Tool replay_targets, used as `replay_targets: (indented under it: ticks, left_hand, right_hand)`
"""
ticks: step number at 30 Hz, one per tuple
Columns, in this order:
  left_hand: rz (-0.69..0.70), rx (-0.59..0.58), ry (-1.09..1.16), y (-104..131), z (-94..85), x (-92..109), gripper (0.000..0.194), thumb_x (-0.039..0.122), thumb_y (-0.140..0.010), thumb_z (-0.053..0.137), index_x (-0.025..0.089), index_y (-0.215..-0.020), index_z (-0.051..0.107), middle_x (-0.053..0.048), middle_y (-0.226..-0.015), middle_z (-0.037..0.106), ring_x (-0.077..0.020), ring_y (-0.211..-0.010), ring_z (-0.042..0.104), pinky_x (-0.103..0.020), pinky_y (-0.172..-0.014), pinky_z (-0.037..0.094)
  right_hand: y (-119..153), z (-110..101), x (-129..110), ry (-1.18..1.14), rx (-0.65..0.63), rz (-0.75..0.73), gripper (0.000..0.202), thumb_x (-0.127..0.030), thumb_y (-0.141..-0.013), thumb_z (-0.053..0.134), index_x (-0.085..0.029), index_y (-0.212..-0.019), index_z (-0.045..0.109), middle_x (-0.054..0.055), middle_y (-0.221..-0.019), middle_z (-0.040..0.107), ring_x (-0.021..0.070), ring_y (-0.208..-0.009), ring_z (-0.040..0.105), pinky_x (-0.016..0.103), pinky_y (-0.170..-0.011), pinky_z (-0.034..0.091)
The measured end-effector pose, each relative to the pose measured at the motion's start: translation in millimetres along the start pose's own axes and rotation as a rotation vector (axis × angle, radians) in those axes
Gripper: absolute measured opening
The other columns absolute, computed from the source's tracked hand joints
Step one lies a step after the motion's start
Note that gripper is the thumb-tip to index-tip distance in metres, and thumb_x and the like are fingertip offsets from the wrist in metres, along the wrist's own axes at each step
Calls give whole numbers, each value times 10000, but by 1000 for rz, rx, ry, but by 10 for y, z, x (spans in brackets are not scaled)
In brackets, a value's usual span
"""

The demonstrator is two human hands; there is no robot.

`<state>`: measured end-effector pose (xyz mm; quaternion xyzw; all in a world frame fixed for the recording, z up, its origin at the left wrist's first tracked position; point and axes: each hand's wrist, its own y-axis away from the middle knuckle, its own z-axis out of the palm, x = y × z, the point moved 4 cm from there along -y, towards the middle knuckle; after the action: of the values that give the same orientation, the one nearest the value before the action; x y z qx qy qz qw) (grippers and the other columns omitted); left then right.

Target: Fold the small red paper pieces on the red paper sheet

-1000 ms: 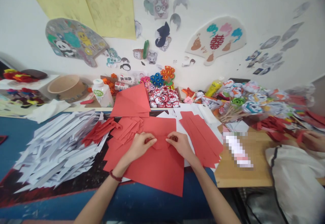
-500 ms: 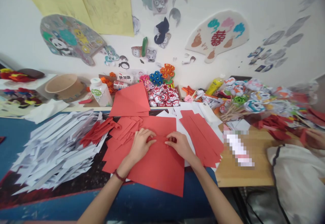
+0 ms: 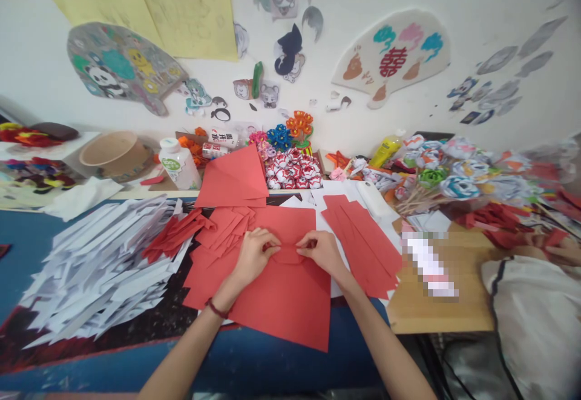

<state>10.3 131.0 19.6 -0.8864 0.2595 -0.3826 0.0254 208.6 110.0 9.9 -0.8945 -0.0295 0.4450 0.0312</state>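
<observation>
Between my two hands is a small piece of folded red paper, held just over a large red paper sheet. My left hand pinches its left end between thumb and fingers. At the right end, my right hand has the same pinch. Small red paper pieces lie in a loose pile left of my left hand. Long red paper strips are stacked to the right of my right hand, on white paper.
A big heap of folded white paper strips covers the left side, with crumpled red strips on it. Behind stand a white bottle and red-and-white paper flowers. Paper flowers on sticks lie right, near a white cloth bag.
The folded red piece now shows a wider flap facing me between my fingertips. Both hands stay in nearly the same place. The co-worker's hand at the far right has shifted slightly.
</observation>
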Motion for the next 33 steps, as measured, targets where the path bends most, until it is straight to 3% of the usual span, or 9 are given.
replay_targets:
  ticks: [2, 7, 11, 16, 21, 27, 33]
  left_hand:
    - [25, 0, 28, -10, -6, 2, 83, 215, -846, 660, 196, -773, 695, -24, -797, 687, -170, -800, 583, -325, -781, 431]
    - [106, -22, 92, -29, -17, 24, 147, 197, -889, 584, 202, -944, 720, -54, -868, 705, -182, -849, 595, -331, -781, 469]
    - [131, -49, 36, -43, -18, 47, 186, 162, -895, 547, 202, -895, 729, -42, -765, 673, -176, -782, 572, -309, -718, 459]
    - [257, -101, -46, -42, -16, 95, 244, 142, -922, 494, 213, -987, 719, -55, -866, 682, -185, -846, 562, -326, -775, 460]
    - [281, -146, -152, -25, -33, 76, 256, 159, -954, 454, 195, -1036, 694, -56, -874, 667, -178, -826, 558, -318, -766, 461]
    - [450, -273, -404, 47, -29, 109, 277, 175, -974, 429, 178, -1178, 617, -60, -895, 662, -196, -868, 555, -326, -801, 465]
    - [579, -260, -629, 165, 24, 113, 310, 80, -944, 447, 139, -1226, 562, -91, -1024, 675, -204, -972, 597, -352, -884, 452]
  right_hand:
    - [11, -7, -4, -4, 3, -13, 79, -159, -669, 764, -230, -691, 736, -2, -705, 730, 147, -605, 611, 265, -604, 444]
    - [64, -25, -43, 12, 27, -99, 80, -175, -744, 725, -242, -782, 746, 3, -756, 718, 155, -645, 614, 272, -618, 447]
    - [101, -20, -89, 18, 44, -152, 128, -153, -782, 695, -259, -824, 754, 11, -834, 718, 163, -705, 630, 277, -642, 453]
    - [118, -11, -121, 81, 58, -181, 135, -138, -798, 680, -254, -795, 749, 10, -787, 703, 173, -711, 634, 287, -659, 464]
    - [130, -2, -99, 156, 9, -272, 129, -173, -869, 639, -245, -860, 745, 16, -827, 694, 164, -765, 637, 277, -704, 471]
    - [217, 14, -77, 343, -50, -510, 274, -213, -994, 450, -186, -966, 720, 47, -793, 648, 156, -723, 603, 269, -660, 462]
    - [321, 66, -161, 732, -70, -775, 285, -69, -967, 416, -118, -1061, 680, 81, -817, 644, 181, -735, 585, 294, -623, 449]
